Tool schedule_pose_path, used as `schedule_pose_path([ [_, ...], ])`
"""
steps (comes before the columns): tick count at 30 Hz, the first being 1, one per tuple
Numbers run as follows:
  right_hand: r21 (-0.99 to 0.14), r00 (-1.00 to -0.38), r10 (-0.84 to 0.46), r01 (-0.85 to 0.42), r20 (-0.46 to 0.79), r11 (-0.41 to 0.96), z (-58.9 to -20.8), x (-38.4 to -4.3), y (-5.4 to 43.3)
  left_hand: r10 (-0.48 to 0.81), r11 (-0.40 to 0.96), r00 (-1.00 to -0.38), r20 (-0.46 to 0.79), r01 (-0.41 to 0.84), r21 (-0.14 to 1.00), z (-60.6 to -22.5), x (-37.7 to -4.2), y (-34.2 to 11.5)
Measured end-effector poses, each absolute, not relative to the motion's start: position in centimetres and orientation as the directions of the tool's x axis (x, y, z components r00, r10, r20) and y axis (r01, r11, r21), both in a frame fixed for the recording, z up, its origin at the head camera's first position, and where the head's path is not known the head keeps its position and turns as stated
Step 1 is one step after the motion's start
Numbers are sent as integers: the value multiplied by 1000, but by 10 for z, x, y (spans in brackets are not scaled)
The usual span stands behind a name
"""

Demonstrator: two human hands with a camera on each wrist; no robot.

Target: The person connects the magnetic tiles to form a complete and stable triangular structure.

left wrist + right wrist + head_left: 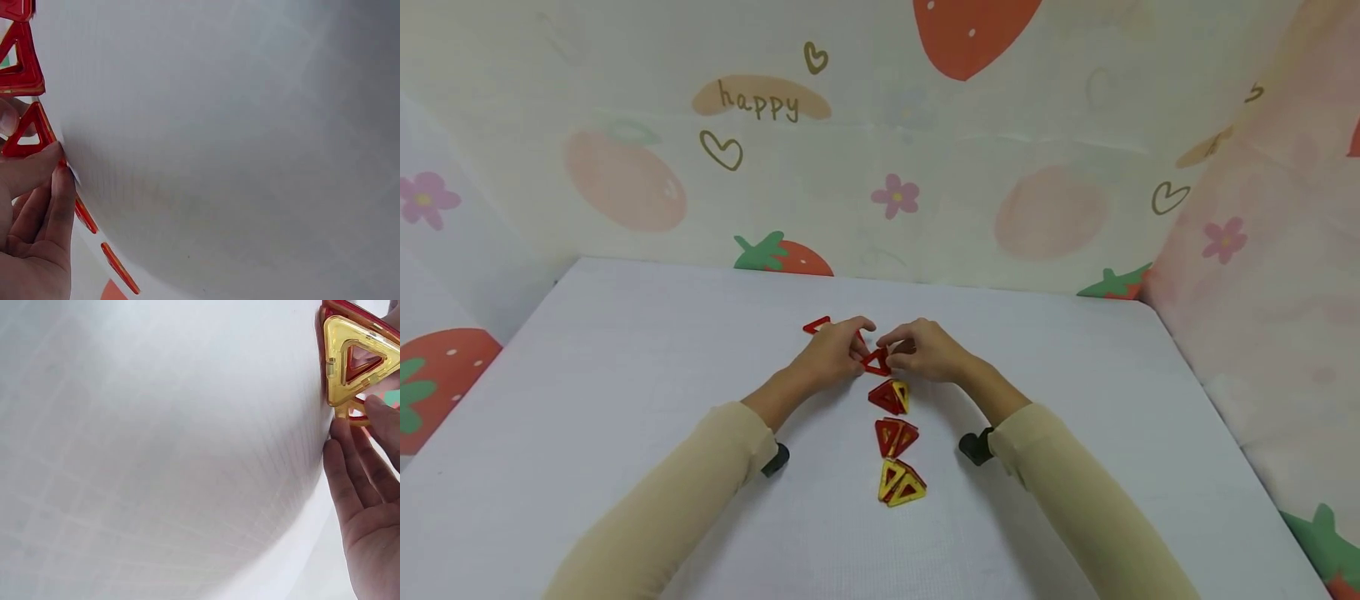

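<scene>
In the head view, a small pyramid of triangular magnetic tiles (876, 372) stands between both hands. My left hand (827, 358) pinches its red tile (47, 134) near a lower corner, thumb against finger. From the other side, my right hand (928, 350) grips a yellow tile (342, 414) of this pyramid, largely hidden by the fingers and a nearer pyramid. Closer to me, three similar pyramids form a line: a red and yellow one (883, 397), a red one (887, 433) and one with yellow faces (906, 495).
Beyond the left hand lies a flat red triangular tile (815, 323), partly covered by that hand. Another red tile (861, 338) shows behind the left fingers. The white table (662, 375) meets a patterned backdrop (955, 242) at its far edge.
</scene>
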State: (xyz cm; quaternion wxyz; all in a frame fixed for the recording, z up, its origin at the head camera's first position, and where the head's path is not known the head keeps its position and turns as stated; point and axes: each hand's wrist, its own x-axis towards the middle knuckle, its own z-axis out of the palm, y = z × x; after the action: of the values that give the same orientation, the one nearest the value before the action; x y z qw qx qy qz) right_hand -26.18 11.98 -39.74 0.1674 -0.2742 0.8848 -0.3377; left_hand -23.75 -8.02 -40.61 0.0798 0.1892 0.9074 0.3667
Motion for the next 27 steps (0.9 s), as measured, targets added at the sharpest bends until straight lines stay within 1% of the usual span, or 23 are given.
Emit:
schedule_pose_path([
  [7,-696,-793,-605,-394,-73,601,-402,-262,121,413,630,-911,0,285,723,-407,-238,-85],
  [12,-687,-789,-614,-428,-32,587,-405,-263,123,393,610,-916,81,326,723,-405,-241,-91],
  [16,-671,-785,-620,-457,-6,584,-407,-264,125,347,612,-925,155,348,710,-405,-245,-94],
  [18,-667,-786,-619,-460,-3,587,-407,-265,126,320,628,-931,172,345,698,-405,-247,-95],
  [22,-664,-788,-616,-454,-11,594,-405,-265,126,281,658,-947,153,307,688,-405,-250,-96],
  [27,-655,-791,-611,-451,-21,606,-402,-264,126,271,691,-956,107,271,670,-406,-252,-97],
])
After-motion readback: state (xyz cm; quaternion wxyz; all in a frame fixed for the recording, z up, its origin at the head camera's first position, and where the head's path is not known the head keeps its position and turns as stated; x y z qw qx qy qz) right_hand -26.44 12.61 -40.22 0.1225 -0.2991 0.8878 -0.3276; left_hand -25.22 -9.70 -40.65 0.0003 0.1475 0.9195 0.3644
